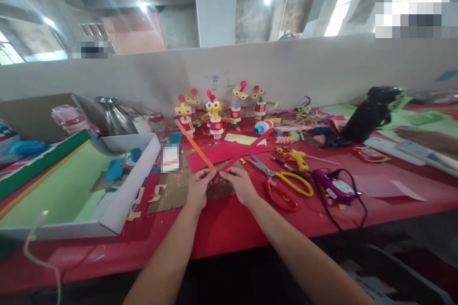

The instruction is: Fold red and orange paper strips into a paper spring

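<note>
My left hand (201, 185) pinches the near end of an orange paper strip (195, 144), which slants up to the left. Close against it, my right hand (236, 181) pinches a red paper strip (246, 151) that slants up to the right. The two strips meet at my fingertips in a V; how they join there is hidden by the fingers. Both hands are just above a brown cardboard sheet (171, 198). Behind them lies a piece of red paper (203, 157). Scissors (282, 178) with yellow and red handles rest to the right of my right hand.
Several paper-cup figures (215, 124) stand along the back panel. A white box (132, 171) with coloured paper is at left. On the right lie a yellow glue gun (298, 158), a purple power strip (334, 186) with a black cord and a dark flask (368, 114).
</note>
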`<state>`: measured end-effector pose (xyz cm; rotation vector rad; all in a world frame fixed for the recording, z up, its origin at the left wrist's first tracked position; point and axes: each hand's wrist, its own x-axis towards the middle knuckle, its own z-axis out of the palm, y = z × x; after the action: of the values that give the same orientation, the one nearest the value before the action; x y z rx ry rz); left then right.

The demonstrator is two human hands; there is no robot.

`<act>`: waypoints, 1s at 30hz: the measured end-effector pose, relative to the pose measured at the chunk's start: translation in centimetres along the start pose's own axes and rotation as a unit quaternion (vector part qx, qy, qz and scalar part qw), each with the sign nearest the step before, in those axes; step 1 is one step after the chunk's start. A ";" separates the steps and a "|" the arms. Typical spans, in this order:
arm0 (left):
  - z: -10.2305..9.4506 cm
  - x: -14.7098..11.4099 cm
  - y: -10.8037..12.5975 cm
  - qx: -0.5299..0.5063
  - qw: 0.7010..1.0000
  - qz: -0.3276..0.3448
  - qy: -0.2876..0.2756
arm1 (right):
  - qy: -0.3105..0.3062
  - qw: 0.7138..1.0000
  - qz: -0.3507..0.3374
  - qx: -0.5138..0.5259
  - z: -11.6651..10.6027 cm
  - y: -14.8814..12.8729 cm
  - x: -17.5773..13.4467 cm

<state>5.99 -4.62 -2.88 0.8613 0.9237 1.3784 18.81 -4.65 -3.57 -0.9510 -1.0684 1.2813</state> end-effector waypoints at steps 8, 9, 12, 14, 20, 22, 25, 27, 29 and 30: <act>0.4 -0.1 0.2 -0.036 0.999 -0.022 0.003 | 0.015 1.000 -0.026 -0.008 0.0 0.1 0.2; 0.4 0.0 0.2 -0.027 0.999 -0.030 0.002 | 0.023 0.998 -0.044 -0.037 -0.1 0.2 0.2; 0.6 0.3 0.2 0.010 0.999 -0.053 0.000 | 0.035 0.993 -0.072 -0.087 -0.3 0.3 0.3; 0.7 0.5 0.1 0.026 0.998 -0.049 0.008 | 0.029 0.995 -0.062 -0.071 -0.3 0.4 0.3; 0.5 0.0 0.2 0.016 1.000 -0.011 -0.004 | 0.010 1.000 -0.015 -0.005 -0.2 0.2 0.3; 0.2 -0.2 0.5 0.012 1.000 -0.012 -0.009 | 0.008 1.000 -0.023 -0.007 -0.3 0.1 0.3; 0.1 -0.3 0.7 -0.014 0.999 -0.032 -0.014 | 0.001 1.000 -0.016 -0.002 -0.2 0.1 0.3; 0.1 -0.2 0.6 -0.032 0.999 -0.034 -0.007 | -0.003 1.000 -0.015 0.006 -0.2 0.2 0.4; 0.3 -0.2 0.5 -0.040 0.999 -0.023 0.003 | -0.007 1.000 -0.020 0.011 -0.1 0.1 0.4; 0.3 -0.2 0.4 -0.040 0.999 -0.017 0.006 | -0.008 1.000 -0.025 0.011 -0.1 0.1 0.4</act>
<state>6.14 -4.79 -2.39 0.7751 0.8829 1.3821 18.87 -4.21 -3.66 -0.8950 -1.0818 1.2592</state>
